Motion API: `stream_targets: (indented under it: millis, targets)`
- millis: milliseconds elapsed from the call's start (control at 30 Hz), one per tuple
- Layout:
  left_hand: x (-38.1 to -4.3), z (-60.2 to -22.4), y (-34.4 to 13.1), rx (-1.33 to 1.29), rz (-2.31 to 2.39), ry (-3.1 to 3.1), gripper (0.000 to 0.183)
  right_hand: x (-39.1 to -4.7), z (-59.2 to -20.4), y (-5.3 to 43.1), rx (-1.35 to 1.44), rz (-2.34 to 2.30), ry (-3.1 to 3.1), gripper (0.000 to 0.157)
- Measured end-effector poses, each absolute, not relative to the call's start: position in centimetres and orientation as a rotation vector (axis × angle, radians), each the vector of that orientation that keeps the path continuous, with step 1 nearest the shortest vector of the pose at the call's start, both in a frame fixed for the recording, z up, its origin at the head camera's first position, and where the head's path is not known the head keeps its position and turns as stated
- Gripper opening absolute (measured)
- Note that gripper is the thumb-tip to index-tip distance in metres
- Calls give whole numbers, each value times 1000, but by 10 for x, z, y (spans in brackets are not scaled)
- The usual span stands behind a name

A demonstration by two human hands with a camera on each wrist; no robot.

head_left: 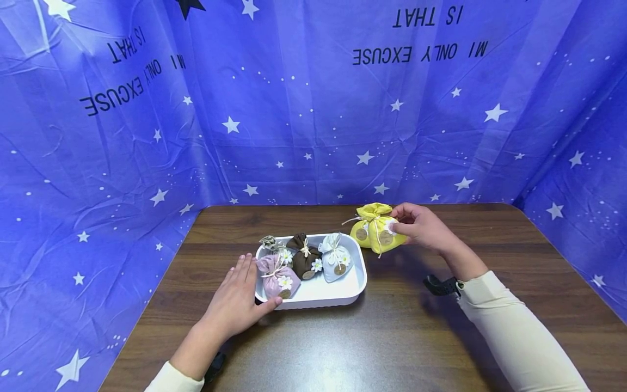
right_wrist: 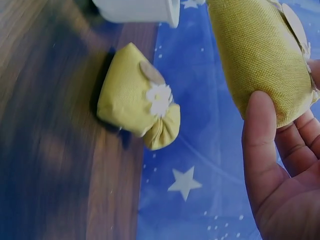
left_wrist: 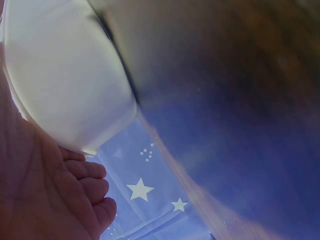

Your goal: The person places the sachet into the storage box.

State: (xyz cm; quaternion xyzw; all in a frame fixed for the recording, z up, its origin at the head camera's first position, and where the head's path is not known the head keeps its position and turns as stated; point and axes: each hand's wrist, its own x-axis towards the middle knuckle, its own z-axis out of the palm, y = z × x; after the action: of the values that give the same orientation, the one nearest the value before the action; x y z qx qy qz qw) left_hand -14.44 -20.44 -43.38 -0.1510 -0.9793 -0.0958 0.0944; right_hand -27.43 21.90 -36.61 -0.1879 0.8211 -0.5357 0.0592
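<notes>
My right hand (head_left: 425, 228) pinches a yellow drawstring sachet (head_left: 376, 237) between thumb and fingers, up off the table. It has a round brown tag and a white flower. Behind it, a second yellow sachet (right_wrist: 127, 92) lies on the table, partly hidden in the head view. At the left end of a white tray (head_left: 318, 296), my left hand (head_left: 235, 305) rests with fingers extended along the wall and thumb at the front rim. Inside the tray are a pink sachet (head_left: 276, 276), a brown sachet (head_left: 305, 262), a white sachet (head_left: 335, 258) and a grey-green sachet (head_left: 269, 243), mostly covered.
The dark wood table (head_left: 392, 337) carries the tray left of the yellow sachets. A blue star-print curtain (head_left: 303, 136) hangs behind and along both sides, right up to the table edges. Dark straps (head_left: 441, 286) sit at both wrists.
</notes>
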Motion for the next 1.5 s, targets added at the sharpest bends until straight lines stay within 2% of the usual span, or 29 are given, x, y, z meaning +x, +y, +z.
stream_targets:
  millis: [1133, 1500]
  targets:
    - [-144, -434, -206, -442, -287, -2910, 108, -265, -360, 107, -952, -1379, 2400, 18]
    - [-145, -434, -206, -446, -295, -2910, 107, -267, -365, 84, -1027, -1275, 2427, 16]
